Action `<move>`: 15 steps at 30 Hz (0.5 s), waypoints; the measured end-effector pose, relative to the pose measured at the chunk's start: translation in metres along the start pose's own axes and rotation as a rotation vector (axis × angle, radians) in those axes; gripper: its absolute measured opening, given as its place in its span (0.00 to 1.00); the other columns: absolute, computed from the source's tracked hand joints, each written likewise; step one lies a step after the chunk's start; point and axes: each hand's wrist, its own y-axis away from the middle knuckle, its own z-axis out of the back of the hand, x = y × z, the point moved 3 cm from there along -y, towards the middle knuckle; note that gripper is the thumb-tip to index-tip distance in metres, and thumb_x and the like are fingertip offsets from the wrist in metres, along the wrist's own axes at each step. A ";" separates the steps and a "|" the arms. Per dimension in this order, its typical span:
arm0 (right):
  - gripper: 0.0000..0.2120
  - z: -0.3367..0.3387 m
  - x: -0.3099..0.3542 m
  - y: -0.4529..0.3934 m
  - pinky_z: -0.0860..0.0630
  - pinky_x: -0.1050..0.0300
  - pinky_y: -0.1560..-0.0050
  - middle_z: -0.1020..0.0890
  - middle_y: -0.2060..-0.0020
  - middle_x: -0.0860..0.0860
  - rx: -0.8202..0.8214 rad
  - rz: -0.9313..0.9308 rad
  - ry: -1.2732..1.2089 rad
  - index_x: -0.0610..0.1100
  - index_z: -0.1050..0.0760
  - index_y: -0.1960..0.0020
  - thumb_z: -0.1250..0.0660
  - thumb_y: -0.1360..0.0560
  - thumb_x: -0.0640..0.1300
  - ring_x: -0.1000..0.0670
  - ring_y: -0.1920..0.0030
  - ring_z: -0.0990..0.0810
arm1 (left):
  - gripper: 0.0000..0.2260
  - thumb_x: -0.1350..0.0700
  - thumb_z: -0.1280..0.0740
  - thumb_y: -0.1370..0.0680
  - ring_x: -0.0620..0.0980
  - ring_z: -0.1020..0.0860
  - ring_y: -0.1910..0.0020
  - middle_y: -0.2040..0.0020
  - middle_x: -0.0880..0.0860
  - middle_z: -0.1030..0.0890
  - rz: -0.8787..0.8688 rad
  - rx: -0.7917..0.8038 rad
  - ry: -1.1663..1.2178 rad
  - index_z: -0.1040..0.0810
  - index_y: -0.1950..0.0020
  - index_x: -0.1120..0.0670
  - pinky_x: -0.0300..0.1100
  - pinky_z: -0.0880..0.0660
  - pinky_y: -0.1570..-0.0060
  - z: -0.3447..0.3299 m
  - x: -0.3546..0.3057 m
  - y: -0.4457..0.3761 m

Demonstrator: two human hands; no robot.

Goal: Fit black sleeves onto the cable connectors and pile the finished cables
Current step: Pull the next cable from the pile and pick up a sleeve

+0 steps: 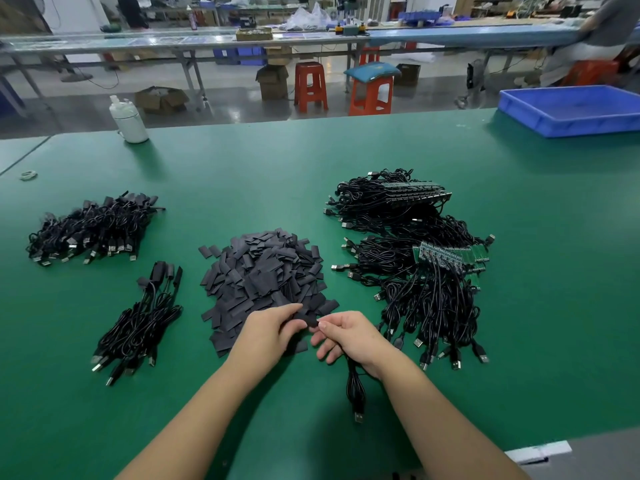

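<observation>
A heap of flat black sleeves point(266, 278) lies in the middle of the green table point(242, 174). My left hand point(273, 329) pinches one black sleeve point(308, 320) at the heap's near edge. My right hand point(349, 336) grips a black cable point(355, 389) whose USB plug hangs down toward me; its thumb and forefinger meet the sleeve. Bare cables with green circuit boards point(426, 275) lie in a heap to the right. Sleeved cables form a small pile point(138, 323) at the near left and a bigger pile point(93, 230) farther left.
A blue plastic bin point(571, 110) stands at the table's far right corner. A white bottle point(128, 121) stands at the far left edge. Red stools and workbenches fill the room beyond. A white paper strip point(538, 452) lies at the near right edge.
</observation>
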 end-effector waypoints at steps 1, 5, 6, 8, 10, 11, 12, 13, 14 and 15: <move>0.10 -0.001 0.000 0.000 0.22 0.59 0.69 0.16 0.63 0.47 0.000 -0.003 0.009 0.38 0.22 0.50 0.41 0.16 0.40 0.50 0.67 0.18 | 0.14 0.53 0.29 0.23 0.39 0.21 0.69 0.67 0.43 0.17 0.032 0.030 0.048 0.19 0.37 0.50 0.25 0.30 0.61 -0.001 0.000 0.001; 0.10 -0.005 0.000 0.001 0.23 0.59 0.70 0.17 0.63 0.47 0.007 -0.011 0.059 0.38 0.22 0.49 0.41 0.16 0.39 0.50 0.68 0.18 | 0.14 0.57 0.33 0.21 0.47 0.20 0.76 0.73 0.50 0.19 0.106 0.113 0.197 0.22 0.35 0.50 0.35 0.23 0.66 -0.005 0.000 0.001; 0.10 -0.006 0.001 0.002 0.23 0.60 0.70 0.17 0.63 0.47 0.008 -0.012 0.072 0.38 0.22 0.49 0.41 0.16 0.39 0.50 0.68 0.18 | 0.15 0.58 0.33 0.21 0.48 0.20 0.75 0.73 0.51 0.18 0.111 0.117 0.218 0.22 0.34 0.51 0.36 0.23 0.66 -0.006 -0.002 0.001; 0.10 -0.007 0.002 0.003 0.23 0.60 0.70 0.17 0.63 0.47 0.008 -0.013 0.093 0.39 0.22 0.49 0.41 0.16 0.39 0.51 0.68 0.18 | 0.15 0.59 0.34 0.20 0.48 0.19 0.74 0.72 0.52 0.18 0.119 0.125 0.236 0.23 0.33 0.51 0.37 0.22 0.66 -0.007 -0.006 0.001; 0.10 -0.007 0.003 0.004 0.23 0.60 0.69 0.17 0.62 0.47 0.008 -0.006 0.093 0.39 0.21 0.49 0.41 0.16 0.39 0.51 0.68 0.18 | 0.16 0.59 0.34 0.20 0.46 0.20 0.75 0.72 0.51 0.18 0.124 0.116 0.225 0.23 0.33 0.51 0.36 0.22 0.66 -0.008 -0.007 0.001; 0.09 -0.007 0.003 0.004 0.23 0.60 0.69 0.17 0.61 0.47 0.009 -0.001 0.084 0.39 0.21 0.48 0.40 0.16 0.39 0.51 0.67 0.18 | 0.16 0.58 0.33 0.20 0.44 0.21 0.75 0.71 0.49 0.18 0.116 0.098 0.206 0.23 0.32 0.51 0.34 0.23 0.65 -0.008 -0.008 0.001; 0.09 -0.007 0.004 0.005 0.23 0.60 0.68 0.16 0.61 0.47 0.010 0.003 0.070 0.39 0.21 0.48 0.39 0.17 0.40 0.51 0.67 0.18 | 0.17 0.58 0.33 0.21 0.40 0.21 0.73 0.69 0.47 0.18 0.099 0.070 0.175 0.24 0.31 0.49 0.30 0.25 0.64 -0.006 -0.009 0.001; 0.08 -0.007 0.005 0.005 0.23 0.60 0.67 0.15 0.60 0.46 0.008 0.006 0.050 0.39 0.21 0.48 0.39 0.17 0.40 0.51 0.66 0.18 | 0.19 0.57 0.32 0.21 0.38 0.22 0.70 0.66 0.44 0.18 0.079 0.038 0.142 0.25 0.30 0.47 0.26 0.28 0.63 -0.004 -0.010 0.002; 0.08 -0.007 0.005 0.006 0.22 0.60 0.66 0.15 0.59 0.46 0.001 0.007 0.024 0.39 0.22 0.47 0.38 0.17 0.40 0.51 0.66 0.18 | 0.21 0.56 0.31 0.22 0.36 0.22 0.67 0.64 0.43 0.19 0.062 0.007 0.123 0.27 0.29 0.45 0.25 0.30 0.62 -0.003 -0.012 0.003; 0.07 -0.006 0.006 0.006 0.22 0.60 0.66 0.14 0.59 0.47 -0.013 0.007 -0.018 0.38 0.22 0.46 0.37 0.18 0.40 0.51 0.66 0.17 | 0.23 0.55 0.30 0.23 0.36 0.23 0.64 0.62 0.42 0.19 0.055 -0.023 0.135 0.29 0.29 0.42 0.25 0.30 0.60 -0.002 -0.013 0.005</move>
